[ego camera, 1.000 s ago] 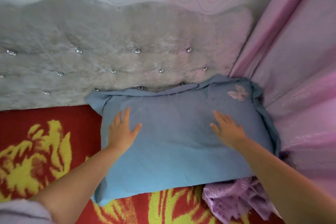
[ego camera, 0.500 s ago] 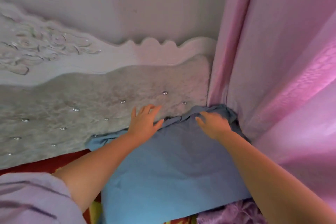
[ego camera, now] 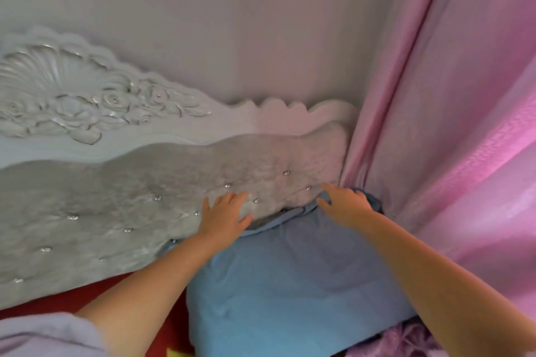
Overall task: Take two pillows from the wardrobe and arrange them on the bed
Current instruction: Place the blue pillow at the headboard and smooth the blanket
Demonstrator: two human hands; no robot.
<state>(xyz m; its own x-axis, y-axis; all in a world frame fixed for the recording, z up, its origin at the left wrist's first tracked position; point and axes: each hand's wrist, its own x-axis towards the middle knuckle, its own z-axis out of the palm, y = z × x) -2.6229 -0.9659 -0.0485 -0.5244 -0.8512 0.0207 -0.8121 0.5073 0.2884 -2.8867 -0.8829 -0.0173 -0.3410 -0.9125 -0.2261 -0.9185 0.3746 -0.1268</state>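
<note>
A blue pillow [ego camera: 290, 290] lies on the bed, its far edge against the padded headboard [ego camera: 116, 211] in the corner by the pink curtain. My left hand [ego camera: 224, 216] rests flat with spread fingers at the pillow's top edge, fingertips against the headboard. My right hand [ego camera: 345, 206] lies with straight fingers on the pillow's far right corner. Only one pillow is in view.
The red and yellow bedspread [ego camera: 87, 298] shows at the lower left. A pink curtain [ego camera: 449, 124] hangs along the right side. Crumpled purple fabric [ego camera: 406, 342] lies at the lower right, beside the pillow. A carved white headboard top [ego camera: 87, 107] meets the wall.
Both hands slid from the pillow's middle up to its top edge at the headboard. The view tilted upward, so more wall and less bedspread show.
</note>
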